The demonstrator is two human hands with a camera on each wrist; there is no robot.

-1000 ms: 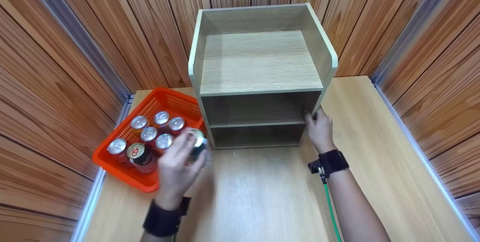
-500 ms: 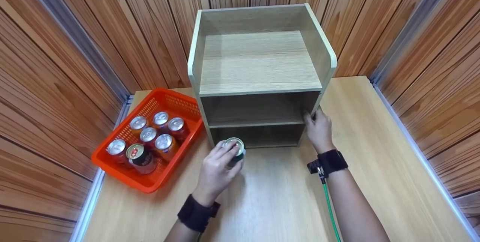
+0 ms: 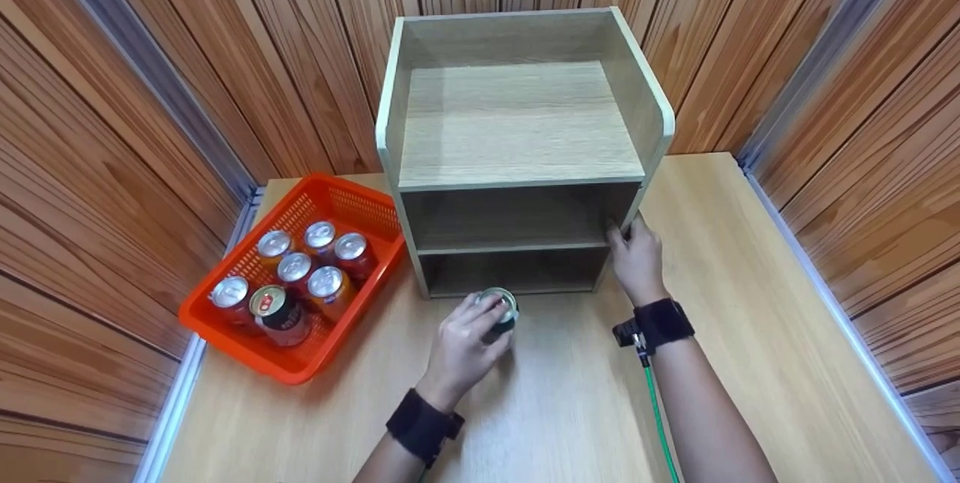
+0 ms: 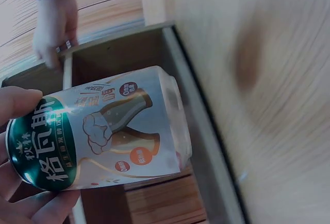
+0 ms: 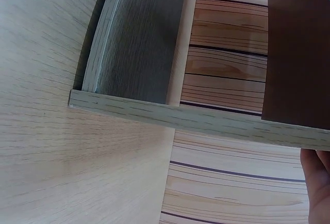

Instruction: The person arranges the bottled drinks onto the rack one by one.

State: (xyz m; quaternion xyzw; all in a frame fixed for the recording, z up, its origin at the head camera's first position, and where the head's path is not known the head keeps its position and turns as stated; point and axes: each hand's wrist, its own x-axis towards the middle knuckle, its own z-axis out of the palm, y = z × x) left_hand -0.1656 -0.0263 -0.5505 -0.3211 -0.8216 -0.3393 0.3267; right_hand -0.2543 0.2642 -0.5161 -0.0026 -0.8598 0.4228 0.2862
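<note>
My left hand (image 3: pixel 461 348) grips a green-and-white drink can (image 4: pixel 124 131) by its top end, fingers over the lid and thumb at the side. In the head view the can is upright, just in front of the lower opening of a small wooden shelf unit (image 3: pixel 517 123). Its base is apart from the unit in the left wrist view. My right hand (image 3: pixel 640 262) holds the front edge of the unit's right side panel, thumb inside and fingers outside. Only part of that hand shows in the right wrist view.
An orange plastic basket (image 3: pixel 360 205) with several drink cans stands left of the unit. One black-and-red can (image 3: pixel 281 322) there leans. Wood-grain walls (image 3: pixel 97 130) enclose the wooden tabletop (image 3: pixel 555 393) at the back and sides. A green cable (image 3: pixel 660 423) runs from the right wristband.
My left hand has carried the can rightward from over the basket's right edge to the front of the shelf unit, coming down slightly lately. My right hand stays on the side panel.
</note>
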